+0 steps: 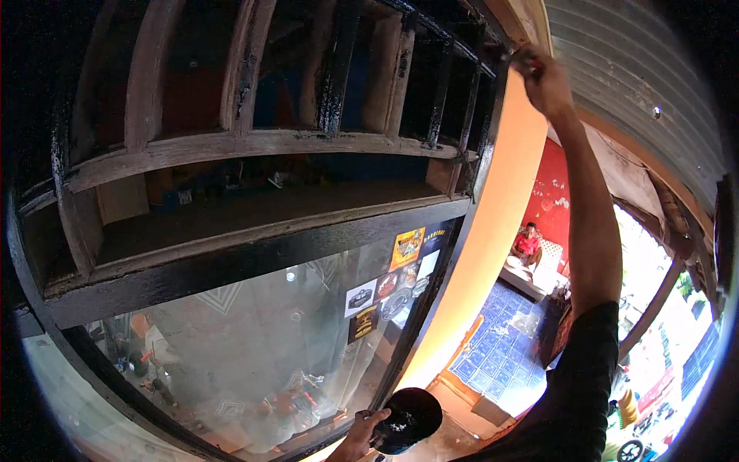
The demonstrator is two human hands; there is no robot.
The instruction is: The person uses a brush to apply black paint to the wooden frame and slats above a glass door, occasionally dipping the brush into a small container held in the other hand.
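My left hand [362, 433] grips the side of a round black paint pot [422, 416], low in front of the window; white specks show on its dark inside. High at the upper right, my right hand [545, 83] is closed around what looks like a paintbrush [534, 66], mostly hidden by the fingers, with a red part showing. Its dark end is by the top right corner of the wooden frame [269, 145]. Wet-looking black paint covers parts of the slats [332, 92], while other slats are bare greyish-brown wood [146, 85].
Below the frame is a glass window [254, 331] with stickers [408, 248] and a curtain behind. An orange wall edge [493, 200] stands to its right. Further off, a person in red [528, 245] sits on a bench above blue floor tiles [500, 327]. Corrugated roofing [639, 85] hangs overhead.
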